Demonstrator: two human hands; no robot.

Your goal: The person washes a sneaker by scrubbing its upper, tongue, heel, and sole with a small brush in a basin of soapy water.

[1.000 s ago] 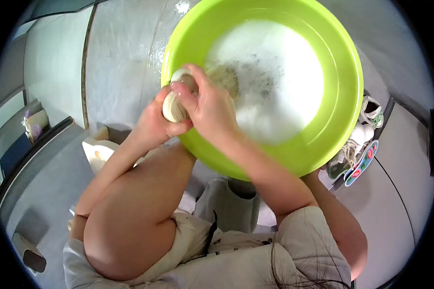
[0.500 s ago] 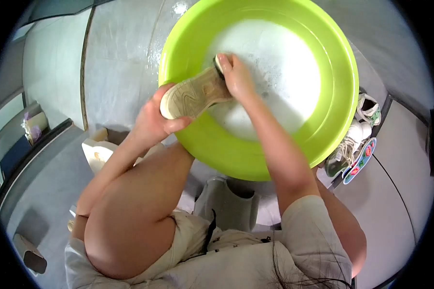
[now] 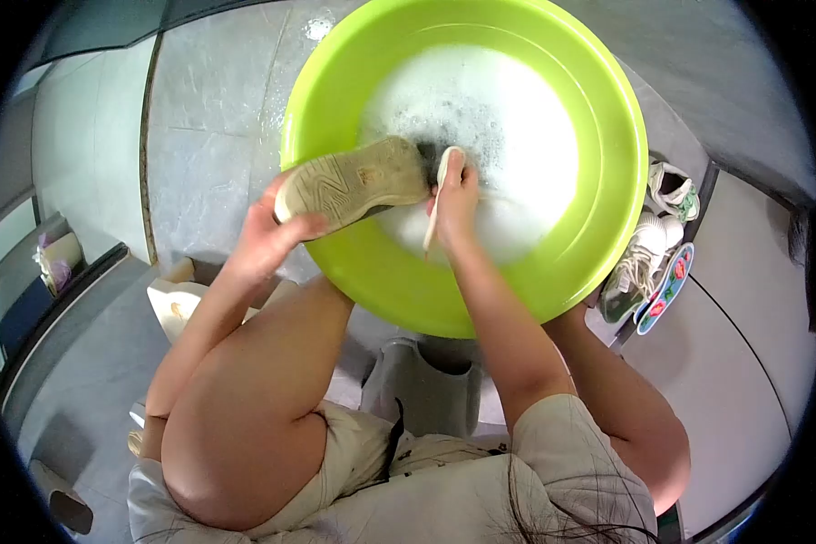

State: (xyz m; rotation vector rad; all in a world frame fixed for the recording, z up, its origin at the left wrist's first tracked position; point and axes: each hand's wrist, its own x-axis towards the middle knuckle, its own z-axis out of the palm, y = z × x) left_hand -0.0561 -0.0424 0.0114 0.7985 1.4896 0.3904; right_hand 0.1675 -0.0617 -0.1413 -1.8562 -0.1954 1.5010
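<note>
A shoe (image 3: 358, 181) is turned so its cream, patterned sole faces up, its toe end toward the left rim of a lime-green basin (image 3: 603, 172). My left hand (image 3: 276, 218) is closed around the toe end, thumb on the near edge. My right hand (image 3: 456, 204) grips a scrub brush (image 3: 448, 168) with a pale handle, beside the shoe's heel. The brush's dark bristles face the heel; whether they touch it I cannot tell. White, foamy water (image 3: 517, 127) fills the basin's bottom, below both hands.
Right of the basin stand white sneakers (image 3: 644, 249) and a brightly patterned slipper (image 3: 666, 290). A grey stool (image 3: 423, 390) is between my legs. Under my left arm lies a cream object (image 3: 174, 299). The tiled floor (image 3: 208, 100) looks wet near the basin.
My right hand with the brush has moved off the sole to the right, past the heel. The shoe has tilted to lie more level, still in my left hand.
</note>
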